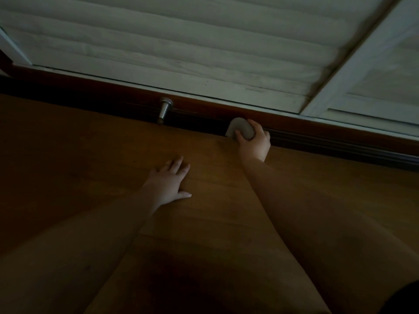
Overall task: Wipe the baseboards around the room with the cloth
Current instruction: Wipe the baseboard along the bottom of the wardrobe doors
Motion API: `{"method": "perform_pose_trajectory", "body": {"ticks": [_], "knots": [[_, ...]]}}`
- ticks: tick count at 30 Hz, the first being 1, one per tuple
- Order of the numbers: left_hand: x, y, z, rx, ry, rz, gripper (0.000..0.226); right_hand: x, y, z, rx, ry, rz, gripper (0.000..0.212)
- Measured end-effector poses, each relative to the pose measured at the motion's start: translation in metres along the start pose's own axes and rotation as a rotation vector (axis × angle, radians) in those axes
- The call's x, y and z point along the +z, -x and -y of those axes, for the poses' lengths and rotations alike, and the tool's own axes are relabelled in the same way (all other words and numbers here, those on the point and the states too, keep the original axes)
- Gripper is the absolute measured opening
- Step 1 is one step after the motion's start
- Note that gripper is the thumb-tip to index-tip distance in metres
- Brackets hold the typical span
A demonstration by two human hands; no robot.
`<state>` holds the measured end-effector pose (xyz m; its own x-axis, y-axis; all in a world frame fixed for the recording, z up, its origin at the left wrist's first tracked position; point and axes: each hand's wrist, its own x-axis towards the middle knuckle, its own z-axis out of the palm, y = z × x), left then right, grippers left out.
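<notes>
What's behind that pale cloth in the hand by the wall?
The cloth, gripped by the right hand, is pressed against the dark wooden baseboard. The strip of baseboard directly behind it is covered, so its state cannot be seen. The left hand rests flat on the floor.

The single head view looks down from close above the dim floor [68, 143], apparently facing the baseboard [317, 132].

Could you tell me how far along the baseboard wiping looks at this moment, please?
Done: nothing can be judged finished; the dim view shows no clean or dirty stretches.
In hand: the right hand grips the cloth against the dark baseboard, just right of the metal doorstop, while the left hand rests flat on the wooden floor.
Left: baseboard runs on to both sides, and the room beyond is unseen.
</notes>
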<state>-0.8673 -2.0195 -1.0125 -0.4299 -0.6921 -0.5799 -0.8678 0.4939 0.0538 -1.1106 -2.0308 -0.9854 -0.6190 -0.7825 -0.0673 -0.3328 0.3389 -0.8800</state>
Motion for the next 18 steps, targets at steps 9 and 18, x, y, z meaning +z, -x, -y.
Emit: {"method": "perform_pose_trajectory", "body": {"ticks": [9, 18], "knots": [[-0.014, -0.026, -0.056, 0.173, -0.030, 0.040, 0.101, -0.087, -0.028, -0.033, 0.103, 0.085, -0.141, 0.046], [-0.005, -0.026, -0.055, 0.163, -0.026, 0.018, 0.105, -0.074, -0.012, -0.024, 0.122, 0.078, -0.202, 0.047]]}}
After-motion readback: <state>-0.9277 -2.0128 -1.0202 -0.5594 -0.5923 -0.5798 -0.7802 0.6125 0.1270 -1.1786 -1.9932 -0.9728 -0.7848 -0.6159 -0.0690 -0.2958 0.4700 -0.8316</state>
